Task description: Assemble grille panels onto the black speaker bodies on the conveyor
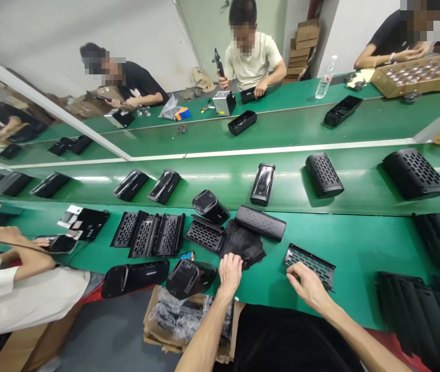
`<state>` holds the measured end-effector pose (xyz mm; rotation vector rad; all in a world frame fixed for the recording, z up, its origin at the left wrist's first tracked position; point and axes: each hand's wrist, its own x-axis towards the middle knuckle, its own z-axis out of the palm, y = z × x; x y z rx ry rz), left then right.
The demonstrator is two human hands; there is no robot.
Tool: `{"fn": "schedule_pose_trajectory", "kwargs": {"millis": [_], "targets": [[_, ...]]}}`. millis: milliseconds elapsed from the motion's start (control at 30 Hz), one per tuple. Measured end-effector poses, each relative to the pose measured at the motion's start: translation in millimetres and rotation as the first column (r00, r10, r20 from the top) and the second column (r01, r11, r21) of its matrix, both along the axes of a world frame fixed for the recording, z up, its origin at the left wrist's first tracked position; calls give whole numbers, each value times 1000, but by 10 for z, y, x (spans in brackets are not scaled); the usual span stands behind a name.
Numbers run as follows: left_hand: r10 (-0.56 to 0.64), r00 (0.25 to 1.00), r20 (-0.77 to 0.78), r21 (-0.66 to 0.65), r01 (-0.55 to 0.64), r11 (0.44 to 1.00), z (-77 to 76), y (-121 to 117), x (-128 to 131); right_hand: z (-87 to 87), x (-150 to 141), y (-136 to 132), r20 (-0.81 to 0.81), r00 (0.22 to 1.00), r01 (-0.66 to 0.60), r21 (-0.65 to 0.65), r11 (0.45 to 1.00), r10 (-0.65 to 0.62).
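My left hand [231, 274] reaches over the near edge of a pile of thin black cloth sheets [245, 244], its fingers bent down and closed on that edge. Over to the right, my right hand [309, 285] is at the near left corner of a curved black perforated panel [313, 264], with fingers curled against it; the hand hides that corner. A black mesh-fronted cover [261, 223] lies along the far side of the cloth. Left of the cloth sits another slotted panel [205, 233]. A black housing [191, 278] stands beside my left hand.
More slotted panels [148, 235] stand in a row to the left. Black shells [429, 305] are stacked at the right. A conveyor belt [212, 178] carrying several black housings runs beyond. An open carton [154, 338] with plastic-wrapped parts is below the table edge. Co-workers sit opposite and left.
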<state>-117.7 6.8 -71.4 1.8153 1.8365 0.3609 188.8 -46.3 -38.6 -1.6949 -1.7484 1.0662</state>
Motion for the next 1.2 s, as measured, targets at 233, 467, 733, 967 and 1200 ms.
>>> {"fn": "schedule_pose_trajectory", "kwargs": {"millis": [233, 467, 733, 967, 1200], "targets": [[-70, 905, 420, -138, 140, 980, 488, 84, 105, 149, -91, 107, -196, 978, 54, -87, 995, -70], [122, 581, 805, -374, 338, 864, 702, 87, 624, 245, -60, 251, -801, 471, -274, -532, 801, -370], [124, 678, 725, -454, 334, 826, 343, 170, 1242, 31, 413, -239, -475, 602, 236, -662, 712, -642], [-149, 915, 374, -357, 290, 888, 15, 299, 1771, -424, 937, -254, 5, 717, 627, -442, 642, -697], [-181, 973, 144, -306, 217, 927, -165, 266, 1882, -636, 1028, -276, 234, 679, 734, -256, 629, -696]]}}
